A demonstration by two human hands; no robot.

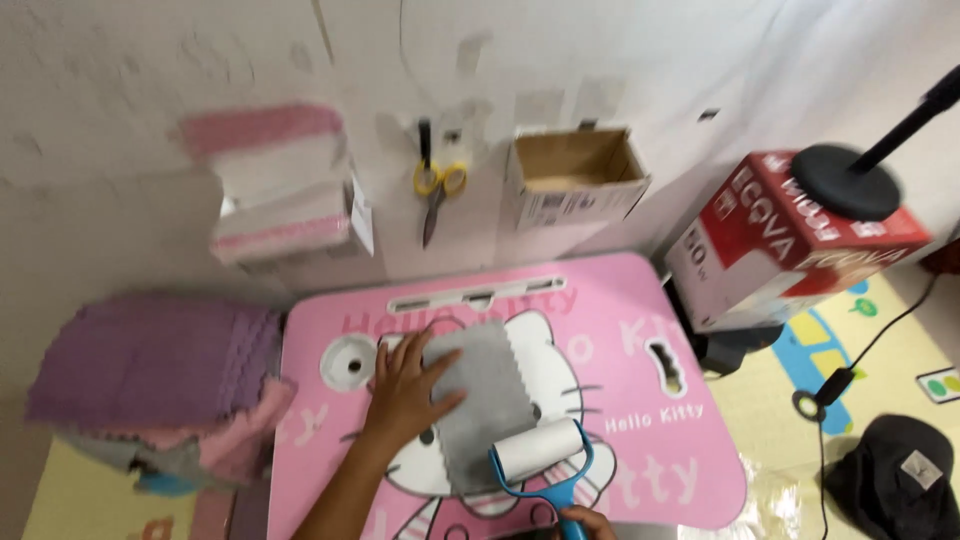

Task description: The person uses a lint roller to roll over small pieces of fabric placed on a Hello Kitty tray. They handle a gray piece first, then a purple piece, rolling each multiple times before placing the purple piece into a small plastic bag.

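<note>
Head view, looking down on my work. My left hand [405, 385] lies flat, fingers spread, on the left edge of a grey cloth [487, 400] spread across the pink surface [640, 450]. That grip is fully open and holds nothing; the palm only presses. I read this as pinning the cloth, since a loose piece would drag along under a sticky roll.

My right hand [580, 523] sits at the bottom edge of the frame, mostly cut off. What shows is closed round the blue handle of a lint roller [540, 452]. The white roll rests on the cloth's lower right corner, tilted a little, with the handle running back toward me, so I would judge the stroke to run lengthwise over the cloth.

The cloth lies over the cartoon cat printed on the surface, roughly centred, its long side running away from me. Its far edge looks wavy or pinked; the blur keeps me from saying more.

Around the work:
- a stack of purple cloths [150, 365] to the left, just beside the surface, within reach of the pinning hand;
- yellow-handled scissors [436, 190] hanging on the wall ahead;
- an open cardboard box [575, 175] fixed to the wall right of the scissors;
- a red and white carton [790, 240] to the right, with a black stand base [845, 180] on top;
- a dark cap [895, 480] on the floor, lower right.
</note>
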